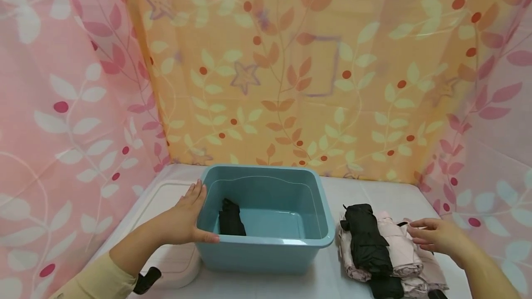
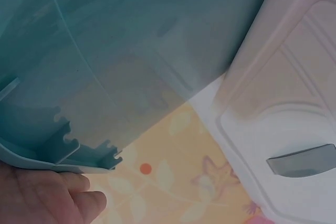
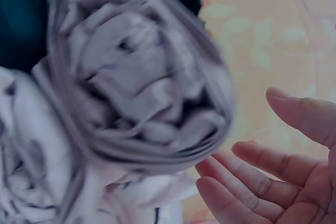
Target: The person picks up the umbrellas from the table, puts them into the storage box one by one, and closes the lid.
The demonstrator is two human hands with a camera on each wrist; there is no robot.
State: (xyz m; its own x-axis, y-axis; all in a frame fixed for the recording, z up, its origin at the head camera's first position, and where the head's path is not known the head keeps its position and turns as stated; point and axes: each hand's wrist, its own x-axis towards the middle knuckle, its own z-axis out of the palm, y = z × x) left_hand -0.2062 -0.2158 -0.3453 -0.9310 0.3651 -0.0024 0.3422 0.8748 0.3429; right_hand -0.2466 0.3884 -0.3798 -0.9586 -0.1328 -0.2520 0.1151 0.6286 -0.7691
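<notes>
A blue-green plastic bin (image 1: 262,255) stands on the white table. My left hand (image 1: 184,218) rests at its near left corner, fingers straight along the left rim and thumb on the front rim. Inside the bin, against the left wall, lies a black rolled fabric bundle (image 1: 231,219). To the right is a stack of rolled fabric bundles, with a black roll (image 1: 367,239) on top beside a pale pink roll (image 1: 399,246). My right hand (image 1: 442,239) hovers at the stack's right side, fingers apart and holding nothing. In the right wrist view, a roll's coiled end (image 3: 136,72) is close to the fingertips.
A white lid (image 1: 166,200) lies on the table left of the bin, partly behind my left arm; its grey latch (image 2: 302,160) shows in the left wrist view. Patterned curtains (image 1: 291,82) enclose the table at the back and both sides.
</notes>
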